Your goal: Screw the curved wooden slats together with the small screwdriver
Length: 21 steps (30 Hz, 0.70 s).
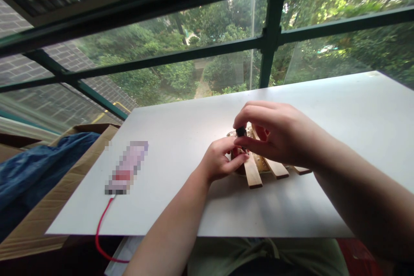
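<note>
My right hand (270, 131) comes in from the right, its thumb and fingers closed on a small black piece (241, 131) that looks like a cap or a short handle. Just below it, my left hand (223, 158) has its fingers curled in and its thumb over a flat pale wooden strip (252, 172). What lies inside the left fingers is hidden. Under both hands is a shiny golden-brown, bumpy object (260, 161), partly covered. A second wooden strip (277, 169) and a third wooden strip (302, 170) stick out from it toward me.
Everything rests on a white table (181, 138). At left lies a blurred-out phone (127, 168) with a red cable (98, 233) running off the front edge. A cardboard box (58, 198) with blue cloth (42, 164) stands beside the table. Green-framed windows (270, 30) rise behind.
</note>
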Tool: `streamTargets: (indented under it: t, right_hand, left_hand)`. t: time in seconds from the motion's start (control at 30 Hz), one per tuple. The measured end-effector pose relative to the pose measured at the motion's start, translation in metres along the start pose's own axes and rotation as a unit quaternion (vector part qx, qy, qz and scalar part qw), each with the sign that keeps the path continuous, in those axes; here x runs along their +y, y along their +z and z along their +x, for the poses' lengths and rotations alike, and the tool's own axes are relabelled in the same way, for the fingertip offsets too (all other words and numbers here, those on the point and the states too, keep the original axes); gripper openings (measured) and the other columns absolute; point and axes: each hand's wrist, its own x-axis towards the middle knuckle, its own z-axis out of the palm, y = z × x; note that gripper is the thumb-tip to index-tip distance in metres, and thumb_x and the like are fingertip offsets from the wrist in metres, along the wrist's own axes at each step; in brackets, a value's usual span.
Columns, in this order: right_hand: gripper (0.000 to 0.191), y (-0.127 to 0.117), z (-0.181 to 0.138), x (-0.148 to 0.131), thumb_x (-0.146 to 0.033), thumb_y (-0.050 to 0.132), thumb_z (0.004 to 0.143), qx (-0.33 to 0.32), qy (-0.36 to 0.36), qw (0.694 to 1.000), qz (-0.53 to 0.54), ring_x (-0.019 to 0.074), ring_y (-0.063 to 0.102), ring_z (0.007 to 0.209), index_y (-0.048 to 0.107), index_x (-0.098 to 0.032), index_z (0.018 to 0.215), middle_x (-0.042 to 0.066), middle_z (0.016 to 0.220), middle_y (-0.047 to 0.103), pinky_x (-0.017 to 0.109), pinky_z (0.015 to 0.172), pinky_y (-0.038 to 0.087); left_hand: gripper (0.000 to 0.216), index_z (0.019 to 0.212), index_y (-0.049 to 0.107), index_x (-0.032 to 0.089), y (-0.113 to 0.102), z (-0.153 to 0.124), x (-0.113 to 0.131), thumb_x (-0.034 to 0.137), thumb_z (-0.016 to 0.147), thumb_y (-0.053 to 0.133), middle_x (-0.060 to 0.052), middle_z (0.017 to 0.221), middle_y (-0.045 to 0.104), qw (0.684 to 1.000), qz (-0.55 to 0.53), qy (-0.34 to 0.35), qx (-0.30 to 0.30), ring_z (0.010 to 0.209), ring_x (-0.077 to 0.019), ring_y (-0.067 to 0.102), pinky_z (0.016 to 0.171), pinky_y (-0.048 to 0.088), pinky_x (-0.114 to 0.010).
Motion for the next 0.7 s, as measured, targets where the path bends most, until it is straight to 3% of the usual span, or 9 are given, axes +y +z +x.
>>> streamTargets:
  t: [0.1,0.37,0.7]
  right_hand:
    - [0.013,-0.0016,-0.0004,-0.0017,-0.024,0.063,0.085,-0.002,0.005,1.0,0.005,0.0124,0.05,0.068,0.061,-0.017,0.095,0.004,0.087,0.061,0.025,0.059,0.035]
    - [0.029,-0.007,-0.0014,-0.0026,-0.007,0.051,0.083,-0.054,-0.019,0.996,0.065,0.0169,0.059,0.087,0.062,-0.017,0.108,0.007,0.102,0.067,0.028,0.074,0.043]
    - [0.016,-0.0048,-0.0006,-0.0016,-0.017,0.058,0.087,-0.027,-0.005,0.999,0.038,0.0107,0.053,0.07,0.064,-0.015,0.102,0.004,0.092,0.065,0.024,0.064,0.04]
  left_hand:
    - [0.007,0.083,0.065,0.017,-0.0005,-0.0005,-0.0005,0.023,0.082,0.068,0.0,0.067,0.059,1.0,0.0,-0.001,-0.001,0.063,-0.0114,0.054,0.062,0.046,-0.024]
    - [0.009,0.092,0.069,0.016,-0.0031,0.001,0.0035,0.019,0.085,0.062,-0.001,0.073,0.066,0.999,-0.034,-0.016,-0.029,0.065,-0.0103,0.055,0.064,0.045,-0.022]
    - [0.009,0.086,0.067,0.017,-0.0023,0.0001,0.0017,0.012,0.083,0.06,0.002,0.066,0.057,1.0,-0.011,0.011,-0.018,0.061,-0.0091,0.051,0.06,0.042,-0.022]
